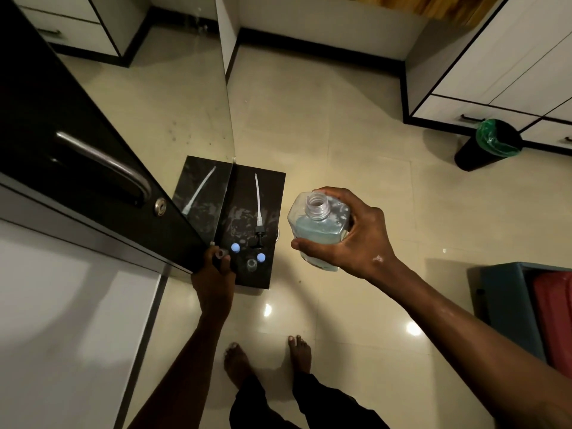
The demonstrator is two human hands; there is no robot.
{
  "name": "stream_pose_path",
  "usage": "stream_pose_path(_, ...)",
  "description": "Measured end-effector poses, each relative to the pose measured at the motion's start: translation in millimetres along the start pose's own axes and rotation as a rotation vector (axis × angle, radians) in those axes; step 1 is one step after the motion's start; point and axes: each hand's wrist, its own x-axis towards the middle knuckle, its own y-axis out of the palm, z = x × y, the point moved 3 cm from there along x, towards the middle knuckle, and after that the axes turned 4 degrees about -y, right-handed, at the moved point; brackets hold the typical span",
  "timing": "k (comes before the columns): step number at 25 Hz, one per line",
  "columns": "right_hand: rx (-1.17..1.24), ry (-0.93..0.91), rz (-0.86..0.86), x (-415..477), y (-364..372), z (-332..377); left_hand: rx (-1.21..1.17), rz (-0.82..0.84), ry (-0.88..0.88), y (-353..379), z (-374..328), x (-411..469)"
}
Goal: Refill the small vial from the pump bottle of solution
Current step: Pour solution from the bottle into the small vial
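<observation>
My right hand [346, 239] grips a clear bottle [315, 224] with pale blue solution, its threaded neck open and the pump removed. The pump head with its long white dip tube [258, 205] lies on a small black shelf [275, 187]. My left hand [216, 270] is at the shelf's near left corner, closed around a small dark vial [220, 254] with its mouth up. Two blue caps [235, 247] [261, 257] and another small clear vial [251, 265] sit on the shelf beside that hand.
A mirror [154, 97] stands left of the shelf and reflects it. A black cabinet door with a metal handle [102, 162] juts out at left. A black bin with a green liner [489, 144] stands at right. My bare feet [269, 357] are on the glossy tile floor.
</observation>
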Motion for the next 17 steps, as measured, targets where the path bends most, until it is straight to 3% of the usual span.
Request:
stream_pose_path(7,-0.064,-0.043,-0.044,16.0,-29.1,30.6,-0.131,-0.012,0.246,-66.9,-99.7,-21.5)
stream_pose_path(14,-0.384,-0.169,-0.018,26.6,-75.6,57.4,-0.21,-0.023,0.598,-117.6,-232.0,-53.7)
stream_pose_path(17,-0.529,-0.237,-0.012,32.4,-98.1,74.5,-0.203,0.004,0.671,-121.7,-266.6,-65.2)
